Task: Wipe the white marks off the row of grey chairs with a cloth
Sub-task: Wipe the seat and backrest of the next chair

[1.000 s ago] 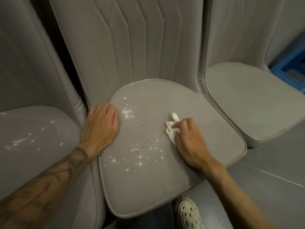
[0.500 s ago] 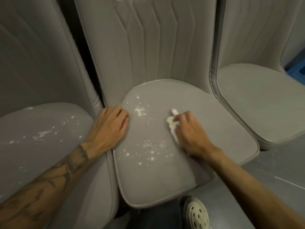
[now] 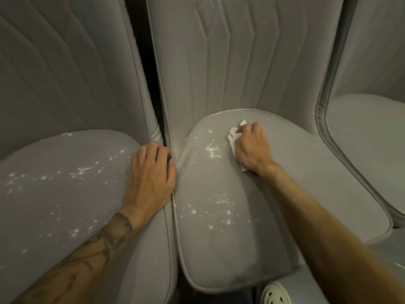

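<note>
Shifts the cloth (image 3: 232,137), gripped in the curled right hand (image 3: 252,148), back to the middle seat (image 3: 306,172)'s rear edge (left hand (image 3: 151,174) now resting loosely on the left seat (image 3: 65,150)), white marks (image 3: 212,150) still unwiped.

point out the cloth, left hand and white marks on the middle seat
cloth (image 3: 232,137), head view, bunched part beside the fingers
left hand (image 3: 151,174), head view, back of the hand
white marks (image 3: 212,150), head view, dense upper cluster
</note>
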{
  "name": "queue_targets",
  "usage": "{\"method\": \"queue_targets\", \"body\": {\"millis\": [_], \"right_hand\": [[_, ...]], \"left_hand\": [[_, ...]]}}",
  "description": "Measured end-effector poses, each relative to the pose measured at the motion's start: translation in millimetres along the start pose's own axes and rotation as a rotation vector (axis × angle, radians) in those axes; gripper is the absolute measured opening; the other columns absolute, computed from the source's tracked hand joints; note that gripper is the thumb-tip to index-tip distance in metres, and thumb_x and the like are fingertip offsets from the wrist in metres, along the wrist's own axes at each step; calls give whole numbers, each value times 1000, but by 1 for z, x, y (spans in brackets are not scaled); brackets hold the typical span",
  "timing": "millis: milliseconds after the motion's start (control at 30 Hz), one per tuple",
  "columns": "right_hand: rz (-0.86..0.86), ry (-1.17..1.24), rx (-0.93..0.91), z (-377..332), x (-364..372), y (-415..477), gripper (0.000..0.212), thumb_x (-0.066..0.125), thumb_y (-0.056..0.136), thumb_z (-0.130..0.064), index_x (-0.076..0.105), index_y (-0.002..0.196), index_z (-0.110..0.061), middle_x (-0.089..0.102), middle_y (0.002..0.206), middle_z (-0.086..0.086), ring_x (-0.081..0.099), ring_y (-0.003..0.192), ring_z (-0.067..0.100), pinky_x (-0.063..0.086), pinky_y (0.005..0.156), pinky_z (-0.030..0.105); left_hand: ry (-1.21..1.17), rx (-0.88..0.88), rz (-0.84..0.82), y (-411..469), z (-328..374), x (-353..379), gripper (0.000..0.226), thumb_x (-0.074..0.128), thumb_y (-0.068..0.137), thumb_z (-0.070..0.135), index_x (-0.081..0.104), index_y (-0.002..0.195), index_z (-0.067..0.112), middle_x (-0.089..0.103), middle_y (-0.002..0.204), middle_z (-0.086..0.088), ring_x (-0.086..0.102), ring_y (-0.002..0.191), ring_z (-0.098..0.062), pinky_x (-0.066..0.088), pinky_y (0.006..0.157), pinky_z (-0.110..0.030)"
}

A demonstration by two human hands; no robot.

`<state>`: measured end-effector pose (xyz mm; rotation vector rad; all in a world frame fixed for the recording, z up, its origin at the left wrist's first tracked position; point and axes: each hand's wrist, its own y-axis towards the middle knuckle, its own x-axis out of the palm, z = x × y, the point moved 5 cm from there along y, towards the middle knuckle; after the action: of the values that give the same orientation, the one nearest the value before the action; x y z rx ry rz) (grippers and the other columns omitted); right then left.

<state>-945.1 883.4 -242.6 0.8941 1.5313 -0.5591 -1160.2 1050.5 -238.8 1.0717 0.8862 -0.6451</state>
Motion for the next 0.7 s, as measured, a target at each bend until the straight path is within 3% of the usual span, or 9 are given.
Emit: {"method": "queue_targets", "body": {"millis": [100,167,267,367,500,567,633,700], "right_hand": [[-17,254,-234,-59,11,-19,44,37,100,-42,53,125,-10,52,117,16,51,103,35,43,93,45],[-41,266,-352,-64,9,-29,37,41,100,-40,56,119,-12,52,113,14,52,101,32,42,91,43],[-13,184,-214,-23,-1,3,42,38,101,-36,57,121,-4,54,115,22,51,105,39,42,91,46],[17,38,-59,-12,-2,36,56,21,99,-36,50,129,1,52,126,25,47,115,39,36,95,45],[-5,236,-381,-84,13,6,31,43,99,-28,59,116,-7,56,112,21,53,99,38,45,84,44],[-95,226,-508,-82,16,-5,29,43,98,-28,57,116,-10,53,110,15,51,98,32,42,87,42],[-70,154,-479,-58,13,15,27,50,98,-22,58,117,-5,56,113,19,53,102,36,44,89,46],[25,90,-323,-35,4,47,28,49,99,-18,58,118,0,58,116,24,53,107,40,42,92,49]], "left_hand": [[-14,3,-3,0,0,2,14,47,99,20,56,105,10,54,108,-11,46,95,-29,43,82,-45],[-7,-2,-15,-2,-3,3,16,46,99,20,56,106,9,54,109,-12,47,96,-30,44,83,-46],[21,5,-52,-3,-4,7,19,46,99,20,58,108,8,55,113,-13,48,100,-32,45,87,-47],[17,-2,-79,-2,-5,11,22,46,99,21,60,111,7,56,119,-15,50,105,-33,45,92,-46],[10,4,-67,0,-8,12,23,46,99,20,61,111,6,56,119,-16,51,106,-34,44,93,-46],[17,9,-74,-1,-7,13,25,44,100,20,61,111,5,57,119,-16,52,106,-34,44,94,-46],[20,16,-80,-2,-4,12,25,43,100,19,61,110,5,57,119,-16,53,106,-35,44,94,-47],[25,22,-84,-2,-3,11,25,42,101,19,60,111,6,57,119,-16,53,106,-35,44,94,-47]]}}
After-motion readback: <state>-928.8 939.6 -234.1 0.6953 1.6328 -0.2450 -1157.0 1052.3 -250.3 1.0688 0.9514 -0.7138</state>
